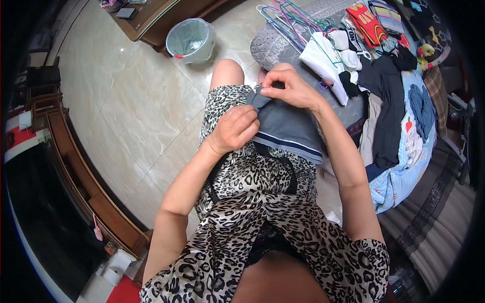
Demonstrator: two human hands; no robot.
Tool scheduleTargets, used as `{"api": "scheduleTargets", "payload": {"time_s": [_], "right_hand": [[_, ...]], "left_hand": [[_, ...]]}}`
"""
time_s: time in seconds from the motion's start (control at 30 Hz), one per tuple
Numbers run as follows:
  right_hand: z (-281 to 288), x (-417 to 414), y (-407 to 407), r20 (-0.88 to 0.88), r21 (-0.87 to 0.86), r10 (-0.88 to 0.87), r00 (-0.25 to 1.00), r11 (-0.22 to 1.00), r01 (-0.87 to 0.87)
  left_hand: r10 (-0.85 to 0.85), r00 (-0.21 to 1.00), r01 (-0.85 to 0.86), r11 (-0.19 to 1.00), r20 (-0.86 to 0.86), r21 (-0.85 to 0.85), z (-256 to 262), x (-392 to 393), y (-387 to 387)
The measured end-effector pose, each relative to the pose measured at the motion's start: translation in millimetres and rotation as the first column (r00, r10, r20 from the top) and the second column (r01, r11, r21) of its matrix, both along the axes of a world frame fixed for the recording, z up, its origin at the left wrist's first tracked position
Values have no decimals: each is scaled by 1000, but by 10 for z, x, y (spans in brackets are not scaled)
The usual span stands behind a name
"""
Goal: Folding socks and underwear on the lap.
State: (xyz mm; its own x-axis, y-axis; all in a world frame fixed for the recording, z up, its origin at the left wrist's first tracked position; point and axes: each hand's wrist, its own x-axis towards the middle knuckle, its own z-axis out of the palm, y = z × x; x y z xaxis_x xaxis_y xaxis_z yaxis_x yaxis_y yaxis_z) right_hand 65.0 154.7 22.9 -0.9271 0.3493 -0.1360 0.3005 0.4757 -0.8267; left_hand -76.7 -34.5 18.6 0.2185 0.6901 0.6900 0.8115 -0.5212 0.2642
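Note:
A dark grey knit garment point(290, 123) with a navy-and-white striped band lies across my lap, over leopard-print clothing point(227, 102). My left hand point(237, 127) is closed on a bunched edge of the garment, its fingers curled over the cloth. Higher and to the right, my right hand point(286, 89) pinches another part of the same edge between thumb and fingertips. The cloth between the two hands is raised and folded. What kind of garment it is, I cannot tell.
To my right, a grey quilted seat point(274, 43) bears plastic hangers point(280, 28), a folded white garment point(318, 53), a red garment point(365, 24) and dark trousers point(390, 113). A lined waste bin point(191, 41) stands on the tiled floor beside a wooden table point(146, 19).

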Motion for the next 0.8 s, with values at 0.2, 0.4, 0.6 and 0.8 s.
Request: {"api": "scheduleTargets", "payload": {"time_s": [0.2, 0.4, 0.6, 0.8], "right_hand": [[-117, 171, -179, -242, -83, -339, 909, 941, 329], [139, 259, -841, -246, 514, -291, 925, 769, 379], [191, 472, -714, -217, 428, -493, 843, 728, 536], [-52, 276, -1044, -58, 481, -468, 882, 761, 436]], "left_hand": [[288, 923, -262, 956, 256, -130, -124, 25, 117], [502, 262, -169, 865, 824, -473, -36, 238, 381], [652, -324, 343, 756, 685, -558, 101, 261, 459], [608, -350, 314, 793, 713, -522, 69, 464, 521]]}}
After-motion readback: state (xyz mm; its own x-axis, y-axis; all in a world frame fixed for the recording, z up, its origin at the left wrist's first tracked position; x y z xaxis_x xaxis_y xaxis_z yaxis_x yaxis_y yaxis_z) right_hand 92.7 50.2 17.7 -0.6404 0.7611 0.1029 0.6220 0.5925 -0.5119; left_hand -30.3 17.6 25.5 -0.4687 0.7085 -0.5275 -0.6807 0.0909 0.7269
